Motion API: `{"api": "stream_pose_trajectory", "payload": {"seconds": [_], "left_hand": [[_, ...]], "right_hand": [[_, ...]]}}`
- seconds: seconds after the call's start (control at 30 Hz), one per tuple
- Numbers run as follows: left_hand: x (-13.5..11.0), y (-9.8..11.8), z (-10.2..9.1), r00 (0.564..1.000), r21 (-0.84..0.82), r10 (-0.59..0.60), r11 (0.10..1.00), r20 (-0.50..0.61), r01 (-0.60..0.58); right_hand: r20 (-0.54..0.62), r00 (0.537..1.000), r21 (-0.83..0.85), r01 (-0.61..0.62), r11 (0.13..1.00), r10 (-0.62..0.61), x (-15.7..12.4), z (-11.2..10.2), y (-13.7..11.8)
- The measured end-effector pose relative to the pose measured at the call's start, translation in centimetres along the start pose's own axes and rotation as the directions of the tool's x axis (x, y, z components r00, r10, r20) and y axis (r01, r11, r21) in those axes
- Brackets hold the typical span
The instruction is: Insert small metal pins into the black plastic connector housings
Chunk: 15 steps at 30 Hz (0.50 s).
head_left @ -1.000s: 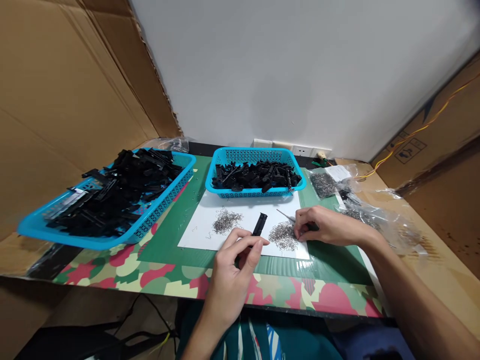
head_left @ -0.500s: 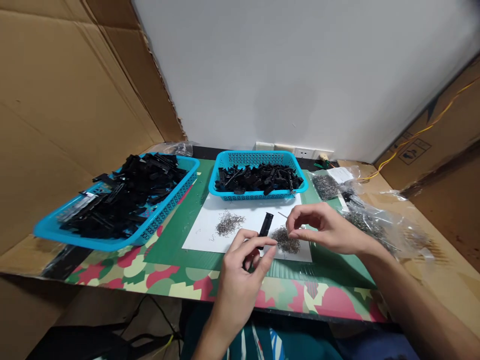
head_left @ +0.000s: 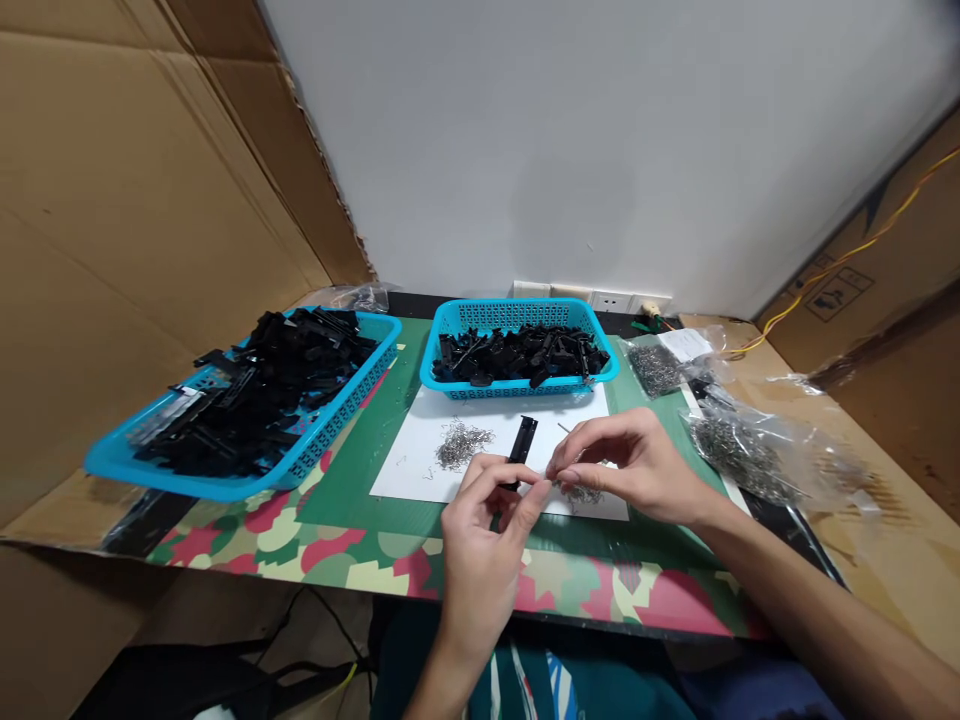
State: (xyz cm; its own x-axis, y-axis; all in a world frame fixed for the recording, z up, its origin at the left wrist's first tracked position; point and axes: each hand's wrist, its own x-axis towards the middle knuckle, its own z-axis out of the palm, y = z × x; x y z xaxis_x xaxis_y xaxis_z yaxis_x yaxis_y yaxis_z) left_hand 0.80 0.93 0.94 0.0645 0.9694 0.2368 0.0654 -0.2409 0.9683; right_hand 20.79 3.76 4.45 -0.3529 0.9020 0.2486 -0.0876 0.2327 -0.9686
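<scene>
My left hand (head_left: 487, 515) grips a slim black plastic part (head_left: 521, 445) that points away from me, above a white sheet (head_left: 420, 455). My right hand (head_left: 622, 465) is pinched at thumb and forefinger right beside my left fingertips; whatever it holds is too small to make out. Under my right hand lies a pile of small metal springs (head_left: 585, 494), partly hidden. A second spring pile (head_left: 463, 442) rests on the sheet to the left.
Two blue baskets of black plastic parts stand behind: a large one (head_left: 247, 405) at left, a smaller one (head_left: 521, 355) at centre back. Clear bags of springs (head_left: 739, 440) lie at right. Cardboard walls close in both sides. A thin metal tool (head_left: 564, 428) lies on the sheet.
My right hand lifted off the right spring pile and moved left to meet my left fingertips. My left hand raised the black part slightly.
</scene>
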Motion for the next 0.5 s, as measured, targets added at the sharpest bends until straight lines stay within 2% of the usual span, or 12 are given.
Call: {"api": "stream_pose_trajectory", "payload": {"seconds": [0.1,0.2,0.5], "left_hand": [[-0.1,0.0,-0.1,1.000,-0.031,-0.011,0.999,0.018,0.011],[-0.2,-0.1,-0.2,0.999,-0.070,-0.007,0.998,0.037,0.009],[-0.1,0.1,-0.2,0.997,-0.130,-0.030,0.991,0.069,0.039]], "right_hand": [[-0.050,0.997,0.008,0.056,0.998,-0.056,0.1,0.5,0.6],[-0.087,0.995,0.044,0.047,0.998,-0.043,0.3,1.1,1.4],[-0.033,0.999,0.110,0.024,0.994,-0.020,0.3,1.6,1.9]]}}
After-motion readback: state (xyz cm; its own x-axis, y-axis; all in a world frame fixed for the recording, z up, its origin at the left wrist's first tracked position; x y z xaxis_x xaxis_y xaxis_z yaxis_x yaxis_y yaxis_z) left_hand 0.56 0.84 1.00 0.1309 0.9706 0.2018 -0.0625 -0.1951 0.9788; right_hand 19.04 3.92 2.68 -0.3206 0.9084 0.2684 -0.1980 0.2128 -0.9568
